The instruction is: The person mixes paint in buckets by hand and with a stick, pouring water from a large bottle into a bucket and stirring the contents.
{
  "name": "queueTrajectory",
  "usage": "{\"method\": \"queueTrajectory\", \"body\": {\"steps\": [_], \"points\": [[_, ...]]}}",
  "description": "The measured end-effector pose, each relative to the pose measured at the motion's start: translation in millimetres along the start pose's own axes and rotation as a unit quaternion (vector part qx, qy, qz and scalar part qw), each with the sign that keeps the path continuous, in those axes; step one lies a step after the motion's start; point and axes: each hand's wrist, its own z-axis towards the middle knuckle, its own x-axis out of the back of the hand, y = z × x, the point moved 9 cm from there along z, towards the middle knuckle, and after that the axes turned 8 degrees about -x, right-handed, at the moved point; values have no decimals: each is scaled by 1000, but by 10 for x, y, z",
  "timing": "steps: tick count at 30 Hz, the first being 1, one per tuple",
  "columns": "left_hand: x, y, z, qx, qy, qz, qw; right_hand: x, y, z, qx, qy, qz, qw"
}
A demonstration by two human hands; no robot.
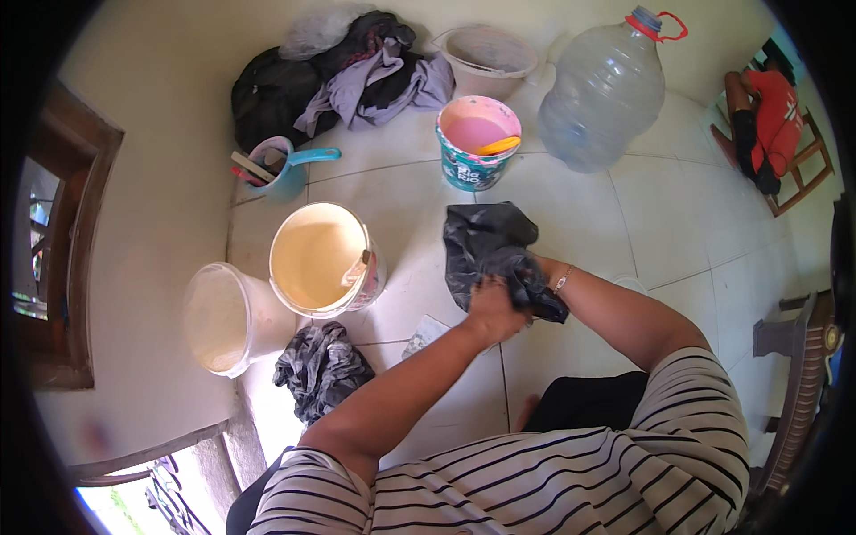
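A crumpled black plastic bag (pixel 486 245) is at my hands, above the tiled floor. My left hand (pixel 499 308) is closed on the bag's near side, a little blurred. My right hand (pixel 542 266), with a bracelet at the wrist, reaches into or behind the bag from the right; its fingers are hidden by the plastic. Just beyond stands a green and white paint bucket (pixel 474 174) with pink paint inside and a yellow-orange tool (pixel 499 145) at its rim. Below my left hand lies a flat, pale, stained piece (pixel 426 334) on the floor.
To the left stand a cream-coated bucket (pixel 316 245), a whitish tub (pixel 217 321) and a second crumpled black bag (pixel 323 370). Farther back are a blue dipper (pixel 287 183) holding tools, a cloth heap (pixel 366 89), a basin (pixel 490 62) and a large clear bottle (pixel 602 98). A person (pixel 774 120) sits far right.
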Motion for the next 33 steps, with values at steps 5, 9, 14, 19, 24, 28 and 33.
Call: {"method": "queueTrajectory", "body": {"steps": [5,9,14,19,24,28,33], "points": [[271,66,-236,-63,-125,-248,959,-44,-375,-239,-5,86,-181,980],[645,-532,-504,57,106,-476,871,-399,-1088,-777,123,104,-486,859],[328,-1033,-717,209,105,-556,798,-410,-797,-954,-19,113,-281,953],[238,-478,-666,132,-53,-777,614,-779,-245,-954,-115,-22,-68,991],[284,-901,-709,208,79,-746,628,-1054,-266,-942,-125,28,-89,988],[209,-833,-746,201,53,-745,634,-1055,-11,-971,-109,-13,98,989],[83,-724,-913,222,-29,-742,632,-1069,-336,-727,-39,10,126,991]]}}
